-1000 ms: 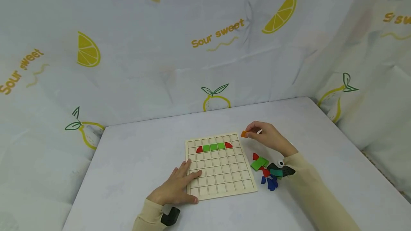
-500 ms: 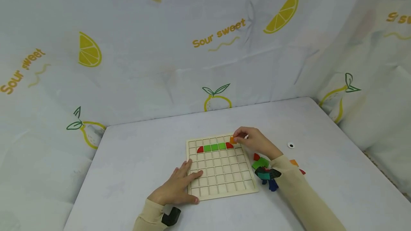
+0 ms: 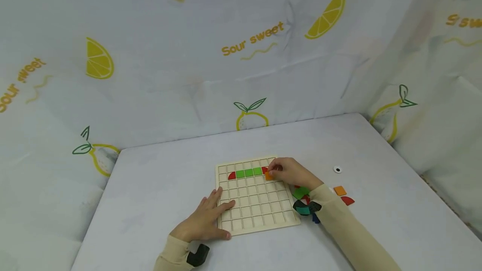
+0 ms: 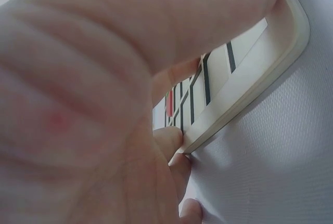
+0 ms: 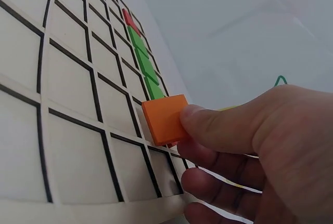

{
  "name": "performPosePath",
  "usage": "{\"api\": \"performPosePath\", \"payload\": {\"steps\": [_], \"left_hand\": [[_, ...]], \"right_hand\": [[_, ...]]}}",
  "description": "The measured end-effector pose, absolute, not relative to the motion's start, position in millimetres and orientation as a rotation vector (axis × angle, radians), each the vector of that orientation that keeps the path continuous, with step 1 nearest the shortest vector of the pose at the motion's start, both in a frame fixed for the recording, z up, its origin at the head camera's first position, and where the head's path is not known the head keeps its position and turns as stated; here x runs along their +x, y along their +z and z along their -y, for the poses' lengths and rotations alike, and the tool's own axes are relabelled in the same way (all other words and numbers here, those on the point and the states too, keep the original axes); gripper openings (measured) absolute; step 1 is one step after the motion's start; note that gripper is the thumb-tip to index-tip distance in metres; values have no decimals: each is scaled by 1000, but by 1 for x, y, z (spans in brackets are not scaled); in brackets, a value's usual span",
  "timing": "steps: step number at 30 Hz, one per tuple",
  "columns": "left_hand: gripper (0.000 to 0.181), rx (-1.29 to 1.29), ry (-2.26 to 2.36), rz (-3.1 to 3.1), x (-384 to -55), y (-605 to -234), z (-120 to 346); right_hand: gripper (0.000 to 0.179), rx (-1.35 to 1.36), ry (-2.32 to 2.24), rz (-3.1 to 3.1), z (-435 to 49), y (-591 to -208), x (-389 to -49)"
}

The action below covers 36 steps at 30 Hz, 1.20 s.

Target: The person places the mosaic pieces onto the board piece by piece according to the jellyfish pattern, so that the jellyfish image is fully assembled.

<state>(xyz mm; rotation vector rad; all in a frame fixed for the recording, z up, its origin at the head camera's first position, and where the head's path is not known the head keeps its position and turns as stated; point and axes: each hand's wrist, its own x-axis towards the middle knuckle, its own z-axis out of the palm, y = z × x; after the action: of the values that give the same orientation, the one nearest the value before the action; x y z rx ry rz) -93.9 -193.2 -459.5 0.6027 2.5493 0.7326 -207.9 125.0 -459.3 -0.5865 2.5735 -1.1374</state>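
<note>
Grip of right hand (image 3: 291,172) pinches orange square (image 5: 165,118); left hand (image 3: 204,221) (splayed loosely) rests on grid board (image 3: 255,210).

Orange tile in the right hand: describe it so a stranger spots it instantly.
On the white table, find the gridded board. Over its far right part, the right hand pinches the square orange tile. Unlike the green squares and red pieces lying nearby, it is orange and held.

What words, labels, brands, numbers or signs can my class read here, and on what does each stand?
"Sour sweet": printed on the backdrop, centre.
"Sour sweet": backdrop, left, at the picture's edge.
"sw": backdrop, right; remainder creased or cut off.
No writing shows on the board or the orange tile.
</note>
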Motion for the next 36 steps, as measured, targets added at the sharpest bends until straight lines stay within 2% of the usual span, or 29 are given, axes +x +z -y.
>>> {"api": "performPosePath", "payload": {"steps": [24, 36], "left_hand": [[90, 618, 750, -2547, -95, -462, 198], [89, 620, 748, -2550, -94, -459, 195]], "right_hand": [[5, -595, -1008, -2679, -112, -468, -208], [12, -473, -1083, -2597, -132, -455, -210]]}}
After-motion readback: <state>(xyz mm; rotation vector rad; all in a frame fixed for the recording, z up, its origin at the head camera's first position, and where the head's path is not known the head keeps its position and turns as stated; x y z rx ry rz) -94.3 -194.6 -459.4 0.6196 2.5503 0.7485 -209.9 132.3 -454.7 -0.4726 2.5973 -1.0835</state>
